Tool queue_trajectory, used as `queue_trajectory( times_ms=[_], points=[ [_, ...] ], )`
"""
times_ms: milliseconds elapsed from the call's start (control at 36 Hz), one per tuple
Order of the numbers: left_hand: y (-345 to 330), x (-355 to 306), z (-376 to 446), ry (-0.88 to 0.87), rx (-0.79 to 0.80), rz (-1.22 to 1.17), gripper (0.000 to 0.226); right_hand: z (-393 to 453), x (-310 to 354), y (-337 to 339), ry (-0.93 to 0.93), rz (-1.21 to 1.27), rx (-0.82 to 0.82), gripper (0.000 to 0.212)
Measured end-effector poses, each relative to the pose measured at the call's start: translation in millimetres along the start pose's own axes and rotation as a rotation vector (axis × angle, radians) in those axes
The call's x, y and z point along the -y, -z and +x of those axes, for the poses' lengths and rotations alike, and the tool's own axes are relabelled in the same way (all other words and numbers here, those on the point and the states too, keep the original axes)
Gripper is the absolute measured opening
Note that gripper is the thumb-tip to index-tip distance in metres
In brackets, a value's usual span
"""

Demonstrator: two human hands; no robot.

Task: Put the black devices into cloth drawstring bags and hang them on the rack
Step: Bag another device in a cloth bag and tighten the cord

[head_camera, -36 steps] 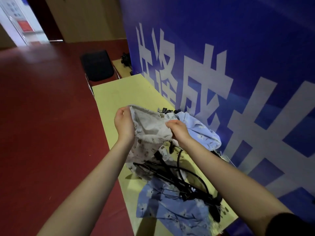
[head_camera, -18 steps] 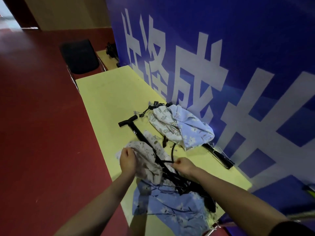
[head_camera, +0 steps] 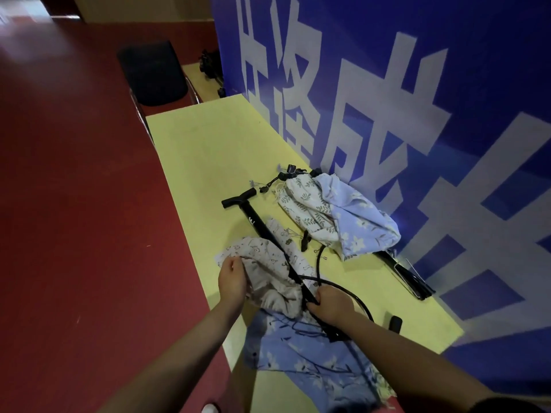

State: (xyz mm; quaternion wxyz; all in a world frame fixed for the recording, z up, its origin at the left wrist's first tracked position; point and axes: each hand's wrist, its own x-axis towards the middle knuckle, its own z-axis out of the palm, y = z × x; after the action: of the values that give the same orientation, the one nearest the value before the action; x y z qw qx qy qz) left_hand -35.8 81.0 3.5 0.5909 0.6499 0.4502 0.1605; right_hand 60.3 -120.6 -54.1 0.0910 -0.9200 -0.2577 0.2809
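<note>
Under the right grip (head_camera: 329,304), the black device (head_camera: 269,234).

My yellow table (head_camera: 208,150) runs along the blue banner (head_camera: 387,84), and I take the black pump (head_camera: 259,228) lying slantwise on it as my mark. A pale printed bag (head_camera: 262,263) lies rumpled against its shaft, partly beneath it. Beyond the pump, towards the banner, rest a leaf-print bag (head_camera: 304,207) and a blue flowered bag (head_camera: 360,225), touching. Nearer me than the pump, another blue cloth (head_camera: 301,350) is spread flat. A black folded device (head_camera: 408,275) lies by the banner's foot
</note>
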Motion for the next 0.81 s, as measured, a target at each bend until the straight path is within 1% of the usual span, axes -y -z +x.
queue_trajectory(
  times_ms=[111, 194, 278, 361, 417, 528, 583, 639, 722, 806],
  points=[
    [3.8, 7.3, 2.5, -0.007, -0.008, 0.014, 0.030, 3.1, -6.1, -1.0, 0.010, 0.115, 0.007, 0.043],
    [8.2, 8.0, -0.5, -0.022, -0.009, 0.018, 0.037, 6.4, -9.1, 3.8, 0.015, 0.110, 0.047, 0.045],
    [13.5, 7.2, -3.7, -0.040, -0.008, 0.026, 0.041, 12.5, -9.2, 12.2, -0.055, 0.122, 0.142, 0.044],
    [15.3, 9.5, -2.1, -0.052, 0.043, 0.087, 0.033, 9.1, -3.7, 31.5, -0.117, 0.255, 0.223, 0.034],
    [13.5, 10.8, -1.8, -0.067, 0.110, 0.131, 0.032, 6.1, -1.5, 46.8, -0.096, 0.347, 0.202, 0.031],
    [1.3, 3.8, -11.3, -0.045, 0.197, 0.180, 0.035, 0.0, 1.9, 77.3, 0.015, 0.424, 0.108, 0.032],
    [-4.4, 0.6, -20.6, 0.005, 0.236, 0.148, 0.037, -4.2, -0.4, 93.8, 0.064, 0.401, 0.066, 0.036],
    [-10.8, 2.6, -26.2, 0.055, 0.307, 0.127, 0.037, -10.2, -7.6, 106.5, 0.073, 0.395, 0.039, 0.035],
    [-19.7, 7.9, -31.0, 0.118, 0.396, 0.125, 0.038, -25.2, -23.4, 118.6, 0.072, 0.447, -0.018, 0.033],
    [-25.9, 11.4, -31.2, 0.192, 0.452, 0.134, 0.032, -39.8, -34.4, 129.3, 0.077, 0.508, -0.099, 0.033]
  ],
)
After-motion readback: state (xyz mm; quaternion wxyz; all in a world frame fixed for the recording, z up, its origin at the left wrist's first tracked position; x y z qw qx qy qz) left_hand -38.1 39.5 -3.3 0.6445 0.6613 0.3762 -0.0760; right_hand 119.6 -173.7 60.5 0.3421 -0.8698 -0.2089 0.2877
